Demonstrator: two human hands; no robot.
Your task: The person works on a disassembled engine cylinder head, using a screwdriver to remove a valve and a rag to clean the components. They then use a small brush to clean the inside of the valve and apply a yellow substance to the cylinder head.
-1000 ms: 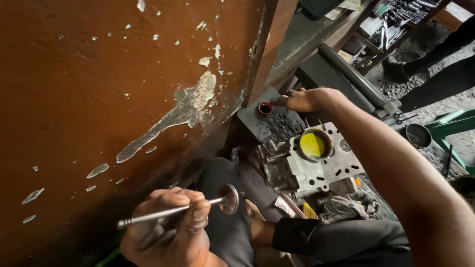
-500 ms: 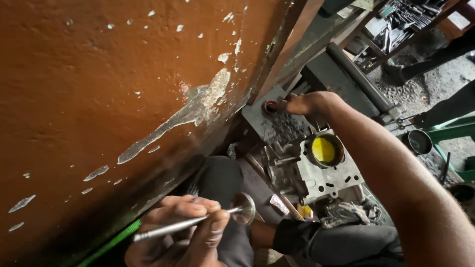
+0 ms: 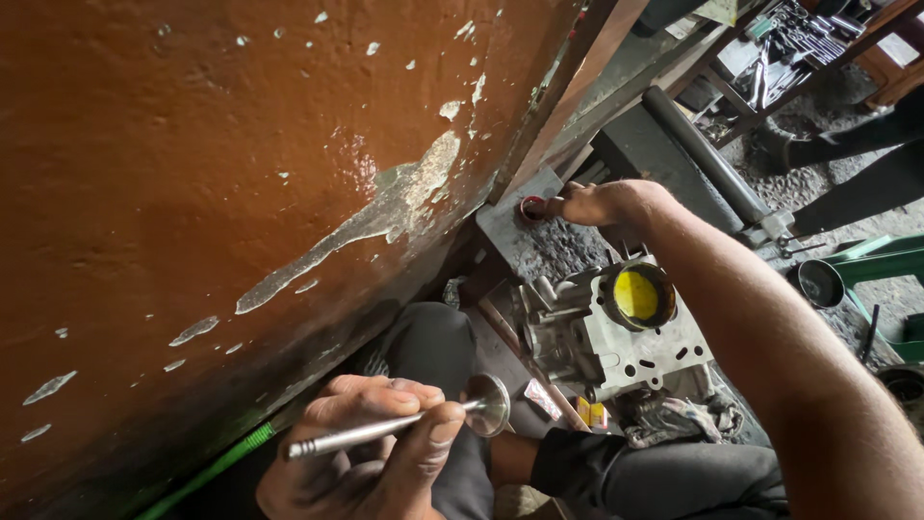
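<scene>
We held a valve by its stem, pinched between the thumb and fingers of our left hand, its round head pointing toward the cylinder head that sat just beyond our knee. Our right hand reached out with fingertips dipped at a small red tin on the dark block; whether they were closed on anything we could not tell. It looked like a compound-dabbing step; next called for a light smear on the valve's face.

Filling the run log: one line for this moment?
left hand: holds engine valve | right hand: fingertips at small red tin | cylinder head: between hands
</scene>
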